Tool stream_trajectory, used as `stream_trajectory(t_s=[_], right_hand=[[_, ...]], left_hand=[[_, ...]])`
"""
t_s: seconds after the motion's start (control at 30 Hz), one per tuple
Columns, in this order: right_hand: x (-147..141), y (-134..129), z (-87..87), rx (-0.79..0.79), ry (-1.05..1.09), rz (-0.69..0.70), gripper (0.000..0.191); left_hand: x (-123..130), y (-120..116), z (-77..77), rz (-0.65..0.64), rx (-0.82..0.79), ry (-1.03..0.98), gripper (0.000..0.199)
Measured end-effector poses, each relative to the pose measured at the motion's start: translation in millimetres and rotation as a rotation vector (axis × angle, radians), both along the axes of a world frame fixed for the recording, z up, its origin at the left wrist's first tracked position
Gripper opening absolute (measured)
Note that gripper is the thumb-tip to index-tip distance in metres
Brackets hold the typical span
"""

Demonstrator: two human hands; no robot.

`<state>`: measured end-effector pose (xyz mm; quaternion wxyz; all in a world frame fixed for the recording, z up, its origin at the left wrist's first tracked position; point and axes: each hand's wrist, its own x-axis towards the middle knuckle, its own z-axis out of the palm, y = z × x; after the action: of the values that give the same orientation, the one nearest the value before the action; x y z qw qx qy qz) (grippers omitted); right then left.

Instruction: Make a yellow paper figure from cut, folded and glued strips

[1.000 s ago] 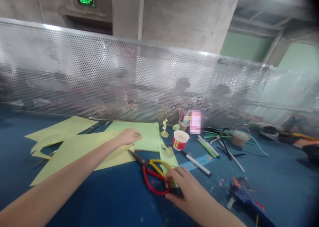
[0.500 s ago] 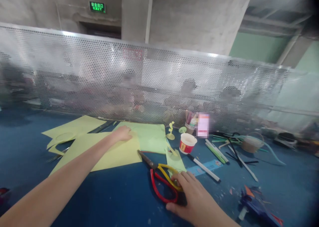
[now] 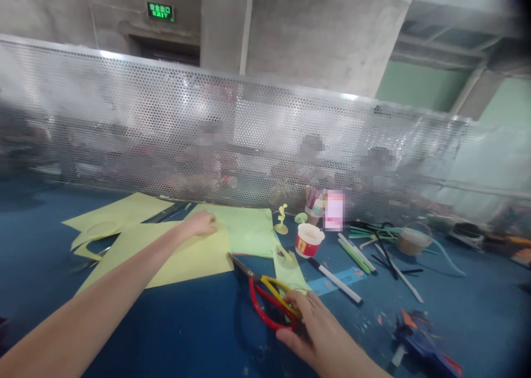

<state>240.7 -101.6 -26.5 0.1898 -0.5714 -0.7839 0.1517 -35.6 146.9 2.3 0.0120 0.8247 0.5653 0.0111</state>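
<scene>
My left hand (image 3: 201, 223) rests on the yellow paper (image 3: 194, 256), near the edge of a light green sheet (image 3: 253, 231); its fingers curl down and anything under them is hidden. Low on the right, my right hand (image 3: 317, 328) is closed round the handles of the scissors (image 3: 267, 300), one yellow and one red. The dark blades point up and left, their tip beside the yellow paper's right corner. A narrow pale green strip (image 3: 290, 270) lies behind the handles.
Beyond the scissors stand a red and white paper cup (image 3: 309, 241) and a small yellow figure (image 3: 282, 220). Markers (image 3: 338, 281), a blue ruler (image 3: 352, 278), pipe cleaners and a blue glue gun (image 3: 427, 345) lie to the right. A perforated metal screen (image 3: 166, 118) runs behind.
The view has shifted slightly. My right hand and the scissors have moved very little, and my left hand stays on the yellow paper.
</scene>
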Motion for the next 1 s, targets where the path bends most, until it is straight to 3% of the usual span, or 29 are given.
stream_trajectory(t_s=[0.07, 0.17, 0.27, 0.33, 0.4, 0.5, 0.63, 0.83, 1.0], right_hand=[[2, 1, -2.5, -0.028, 0.140, -0.027, 0.048], [6, 8, -0.1, -0.154, 0.483, -0.191, 0.039], [13, 20, 12.5, -0.396, 0.893, -0.435, 0.056], [19, 25, 24.7, -0.468, 1.008, -0.494, 0.069], [25, 24, 36.4, -0.465, 1.204, -0.475, 0.062], [31, 16, 46.7, -0.347, 1.397, -0.468, 0.035], [42, 13, 43.8, -0.186, 1.278, -0.521, 0.034], [65, 24, 35.7, -0.012, 0.723, -0.472, 0.031], [67, 26, 31.9, 0.113, 0.203, -0.244, 0.021]], left_hand=[[-1, 0, -0.9, 0.002, 0.002, -0.006, 0.029], [-2, 0, -1.9, 0.021, 0.021, -0.018, 0.030], [-1, -2, -1.1, 0.035, 0.041, -0.037, 0.033], [0, -3, 0.5, 0.039, 0.044, -0.053, 0.043], [0, -4, 2.0, 0.046, 0.042, -0.067, 0.055], [-1, -1, 2.2, 0.055, 0.053, -0.088, 0.067], [-4, 5, -1.4, 0.062, 0.073, -0.104, 0.074], [-2, 12, -5.3, 0.043, 0.100, -0.108, 0.070], [-1, 10, -0.6, 0.036, 0.112, -0.143, 0.055]])
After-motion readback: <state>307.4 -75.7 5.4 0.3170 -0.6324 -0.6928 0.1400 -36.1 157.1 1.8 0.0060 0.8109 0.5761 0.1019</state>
